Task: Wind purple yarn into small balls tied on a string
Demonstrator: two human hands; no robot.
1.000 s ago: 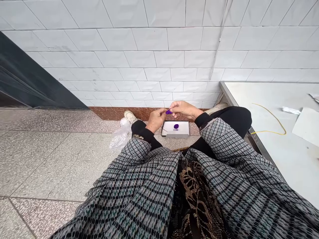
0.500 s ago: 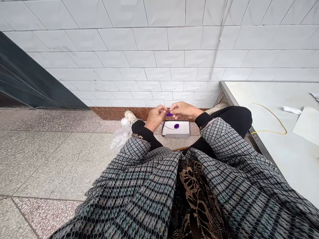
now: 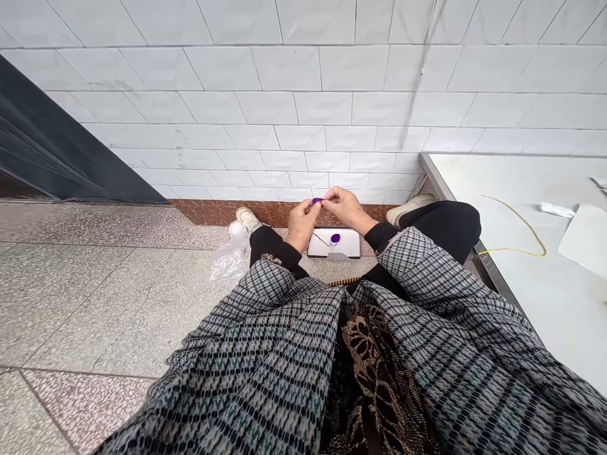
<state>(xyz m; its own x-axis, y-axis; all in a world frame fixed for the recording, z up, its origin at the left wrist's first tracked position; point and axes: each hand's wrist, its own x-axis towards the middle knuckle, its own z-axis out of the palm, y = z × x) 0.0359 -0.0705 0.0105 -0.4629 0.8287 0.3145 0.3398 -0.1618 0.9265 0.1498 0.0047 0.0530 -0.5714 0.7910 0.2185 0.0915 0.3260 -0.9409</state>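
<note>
A small piece of purple yarn work (image 3: 317, 200) is held between my two hands, in front of the wall's foot. My left hand (image 3: 302, 224) is closed, its thumb and fingers pinching the piece from the left. At its right edge, the fingertips of my right hand (image 3: 346, 206) are pinched together; any thin tool there is too small to make out. Below my hands, a purple yarn ball (image 3: 336, 238) lies in a shallow white box (image 3: 349, 243) with a dark rim. A dark strand runs across the box toward my left hand.
A clear plastic bag (image 3: 229, 260) lies on the floor beside my left shoe (image 3: 248, 218). On the right stands a white table (image 3: 502, 180) bearing a yellow wire (image 3: 526, 229), a crumpled white packet (image 3: 556, 210) and a paper sheet (image 3: 588, 237). A tiled wall (image 3: 265, 107) rises ahead.
Both hands have risen slightly, and the left has shifted right, closer to the other. The purple piece has tilted up and shows less below the fingers. The ball remains in the box.
</note>
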